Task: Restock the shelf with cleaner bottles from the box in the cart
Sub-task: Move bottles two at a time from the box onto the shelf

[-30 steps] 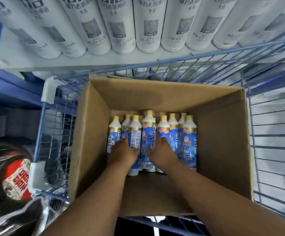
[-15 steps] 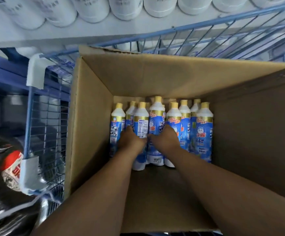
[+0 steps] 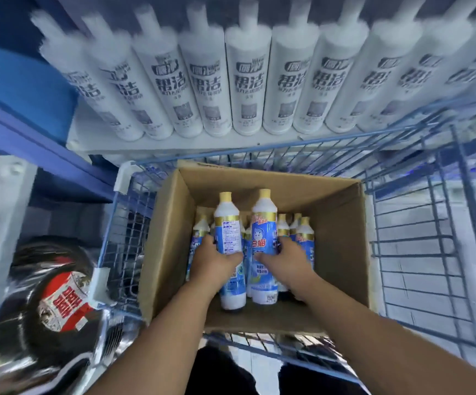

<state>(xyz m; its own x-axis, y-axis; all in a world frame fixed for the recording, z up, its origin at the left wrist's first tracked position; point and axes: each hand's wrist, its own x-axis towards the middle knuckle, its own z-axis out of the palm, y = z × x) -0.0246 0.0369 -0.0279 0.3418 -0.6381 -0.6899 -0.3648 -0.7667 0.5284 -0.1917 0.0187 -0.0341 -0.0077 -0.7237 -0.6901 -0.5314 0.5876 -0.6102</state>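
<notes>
An open cardboard box (image 3: 342, 223) sits in a blue wire cart (image 3: 419, 252). Inside stand several blue-and-white cleaner bottles with yellow caps (image 3: 303, 235). My left hand (image 3: 215, 263) grips one bottle (image 3: 228, 232) around its middle, its back label facing me. My right hand (image 3: 284, 260) grips another bottle (image 3: 264, 232) with a cat logo on the front. Both held bottles are raised above the others, side by side and upright, their bases still inside the box. Beyond the cart, the white shelf (image 3: 174, 145) carries a row of white bottles.
White bottles with dark lettering (image 3: 251, 89) line the shelf edge ahead, blurred by motion. Blue shelving (image 3: 31, 118) is at the left. A shiny black package with a red label (image 3: 60, 303) lies at lower left beside the cart. The box's right half holds no bottles.
Both hands have lifted a bottle each up out of the group. The view has tilted up, bringing the full row of white shelf bottles into sight.
</notes>
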